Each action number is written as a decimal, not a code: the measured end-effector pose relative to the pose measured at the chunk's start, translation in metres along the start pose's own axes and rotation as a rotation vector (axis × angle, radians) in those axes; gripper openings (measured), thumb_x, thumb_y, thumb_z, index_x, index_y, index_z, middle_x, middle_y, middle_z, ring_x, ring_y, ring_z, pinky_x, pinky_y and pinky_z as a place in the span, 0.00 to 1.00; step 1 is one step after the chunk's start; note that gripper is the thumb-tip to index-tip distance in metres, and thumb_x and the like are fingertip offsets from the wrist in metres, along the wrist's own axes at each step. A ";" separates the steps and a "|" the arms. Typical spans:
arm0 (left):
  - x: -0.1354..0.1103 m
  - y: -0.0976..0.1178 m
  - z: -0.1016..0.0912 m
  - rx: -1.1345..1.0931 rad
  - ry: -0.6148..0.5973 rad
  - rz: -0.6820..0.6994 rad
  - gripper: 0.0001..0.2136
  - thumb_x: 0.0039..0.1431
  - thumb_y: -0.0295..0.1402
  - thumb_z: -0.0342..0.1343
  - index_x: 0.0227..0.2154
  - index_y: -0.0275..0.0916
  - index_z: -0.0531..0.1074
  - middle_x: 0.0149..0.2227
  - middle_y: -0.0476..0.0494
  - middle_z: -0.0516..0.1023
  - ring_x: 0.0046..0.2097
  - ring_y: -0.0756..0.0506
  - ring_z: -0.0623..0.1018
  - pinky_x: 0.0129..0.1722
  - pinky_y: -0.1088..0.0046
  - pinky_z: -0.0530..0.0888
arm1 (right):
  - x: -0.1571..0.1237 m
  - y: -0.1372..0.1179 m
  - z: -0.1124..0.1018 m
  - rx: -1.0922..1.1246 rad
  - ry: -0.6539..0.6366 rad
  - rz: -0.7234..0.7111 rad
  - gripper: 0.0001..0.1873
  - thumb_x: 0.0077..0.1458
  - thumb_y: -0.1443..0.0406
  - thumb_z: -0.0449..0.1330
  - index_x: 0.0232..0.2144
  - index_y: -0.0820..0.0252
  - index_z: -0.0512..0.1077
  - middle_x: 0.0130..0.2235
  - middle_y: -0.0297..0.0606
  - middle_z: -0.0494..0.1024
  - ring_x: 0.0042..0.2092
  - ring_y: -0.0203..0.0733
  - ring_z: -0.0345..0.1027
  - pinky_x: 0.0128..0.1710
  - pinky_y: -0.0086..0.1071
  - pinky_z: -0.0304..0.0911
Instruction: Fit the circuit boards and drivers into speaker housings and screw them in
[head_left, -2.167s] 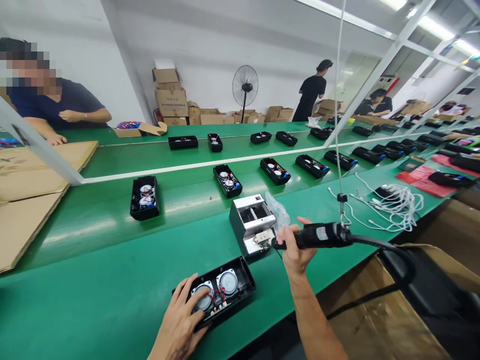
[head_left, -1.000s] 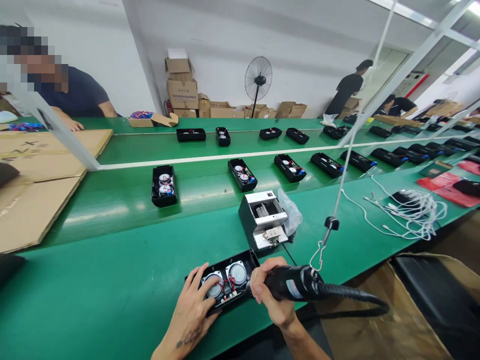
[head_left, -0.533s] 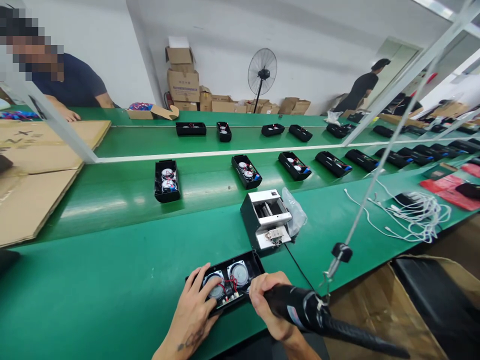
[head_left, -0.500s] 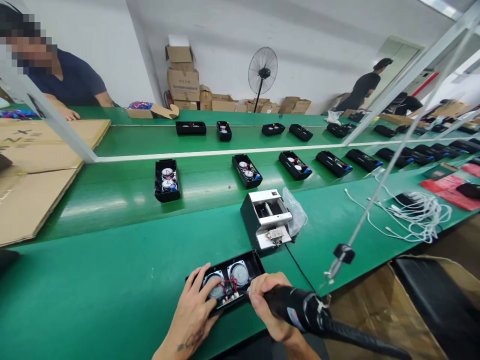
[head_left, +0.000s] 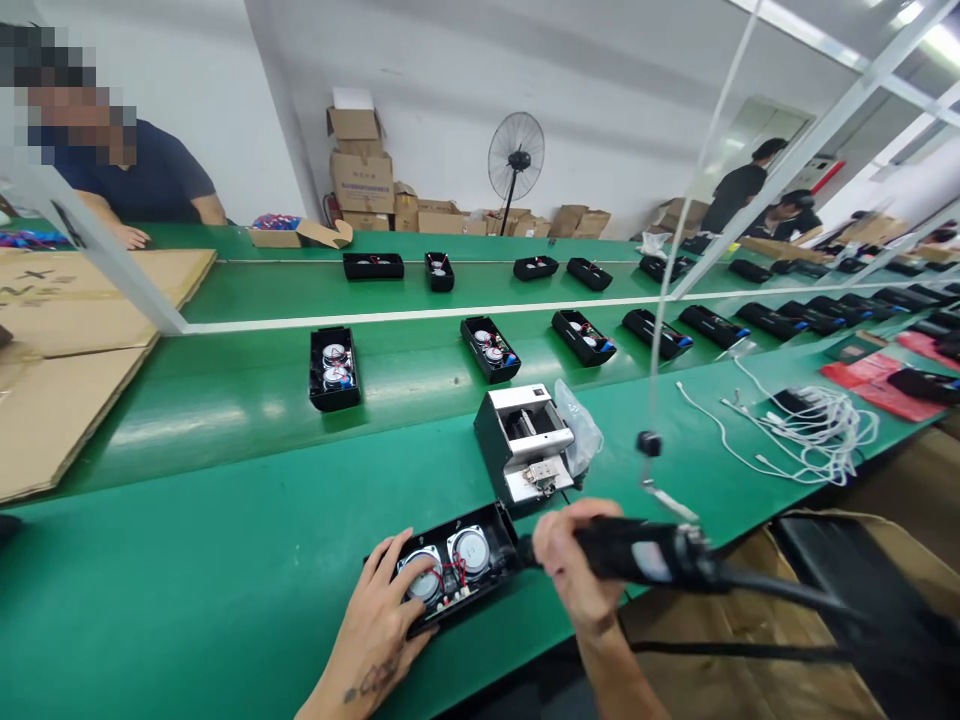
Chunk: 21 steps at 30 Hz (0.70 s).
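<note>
Your right hand (head_left: 581,565) is wrapped firmly around the front of a black powered driver (head_left: 652,553), fingers curled fully closed on its barrel. The driver lies nearly level, its nose pointing left at the right end of the black housing (head_left: 505,552); blur hides whether the two touch. Your left hand (head_left: 382,605) spans the housing's left end, partly spread: fingers reach across it, one lying over the left speaker (head_left: 421,588), while the thumb sits by the near wall. The housing rests open side up on the green bench (head_left: 262,580) in front of you, slightly angled, with the right speaker (head_left: 470,552) uncovered and red wires (head_left: 455,565) running between the pair.

From the driver's back end a thick black cord (head_left: 787,587) trails off to the right, and a hanging line (head_left: 675,255) comes down near it. Just beyond the housing stands a silver-and-black machine (head_left: 536,448), a clear plastic bag (head_left: 579,430) against its right side. Farther right, white cables (head_left: 825,430) lie in a tangle. Past the bench, more black housings line the green belt (head_left: 217,400). Across it, a co-worker (head_left: 161,170) leans at the far left, and a fan (head_left: 516,160) stands by stacked cartons (head_left: 362,183).
</note>
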<state>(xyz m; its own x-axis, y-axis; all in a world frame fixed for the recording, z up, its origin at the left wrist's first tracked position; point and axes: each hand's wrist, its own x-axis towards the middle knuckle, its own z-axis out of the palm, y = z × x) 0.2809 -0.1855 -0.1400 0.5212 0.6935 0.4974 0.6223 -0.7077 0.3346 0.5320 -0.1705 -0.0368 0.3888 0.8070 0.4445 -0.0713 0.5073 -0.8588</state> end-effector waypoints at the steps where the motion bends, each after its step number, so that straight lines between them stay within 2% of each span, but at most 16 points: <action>1: 0.000 0.000 0.000 -0.004 0.004 -0.004 0.17 0.46 0.35 0.78 0.24 0.42 0.72 0.54 0.50 0.81 0.68 0.30 0.67 0.67 0.49 0.62 | 0.016 -0.002 -0.003 0.016 0.088 -0.060 0.11 0.64 0.63 0.66 0.42 0.50 0.66 0.20 0.19 0.65 0.17 0.36 0.59 0.20 0.30 0.60; 4: 0.001 -0.001 0.002 -0.021 0.030 -0.013 0.18 0.42 0.36 0.80 0.24 0.42 0.72 0.53 0.51 0.82 0.67 0.30 0.68 0.67 0.49 0.62 | 0.058 0.003 -0.014 -0.045 0.259 -0.178 0.16 0.59 0.65 0.71 0.43 0.54 0.67 0.20 0.19 0.69 0.19 0.35 0.61 0.25 0.32 0.65; 8: 0.002 -0.002 0.002 -0.020 0.034 -0.010 0.18 0.41 0.36 0.81 0.24 0.43 0.74 0.53 0.52 0.82 0.67 0.30 0.68 0.66 0.48 0.63 | 0.081 0.023 -0.021 -0.152 0.283 -0.178 0.19 0.57 0.61 0.74 0.40 0.55 0.67 0.20 0.20 0.72 0.18 0.34 0.63 0.26 0.32 0.66; 12: 0.001 -0.004 0.002 -0.019 0.017 -0.009 0.17 0.41 0.34 0.80 0.24 0.42 0.74 0.53 0.51 0.82 0.67 0.30 0.69 0.66 0.48 0.64 | 0.076 0.028 -0.021 -0.183 0.175 -0.043 0.21 0.54 0.56 0.75 0.37 0.56 0.68 0.20 0.22 0.71 0.17 0.35 0.62 0.20 0.31 0.62; 16: -0.001 -0.004 0.004 -0.022 0.015 -0.023 0.16 0.42 0.32 0.79 0.25 0.42 0.74 0.54 0.51 0.82 0.68 0.29 0.68 0.66 0.47 0.64 | 0.061 0.014 -0.026 -0.212 -0.064 0.133 0.19 0.57 0.56 0.74 0.40 0.57 0.70 0.19 0.22 0.68 0.17 0.34 0.60 0.18 0.30 0.60; 21: -0.001 -0.002 0.002 0.000 -0.015 -0.024 0.14 0.45 0.36 0.79 0.26 0.43 0.76 0.53 0.50 0.82 0.68 0.31 0.67 0.67 0.47 0.65 | 0.030 -0.013 -0.020 0.065 -0.132 0.157 0.14 0.63 0.61 0.70 0.46 0.51 0.70 0.21 0.21 0.65 0.17 0.33 0.57 0.18 0.29 0.59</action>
<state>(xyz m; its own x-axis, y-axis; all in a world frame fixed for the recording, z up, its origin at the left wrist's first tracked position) 0.2808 -0.1849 -0.1431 0.5153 0.7121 0.4768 0.6346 -0.6910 0.3462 0.5624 -0.1589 -0.0177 0.2451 0.9082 0.3393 -0.1823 0.3869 -0.9039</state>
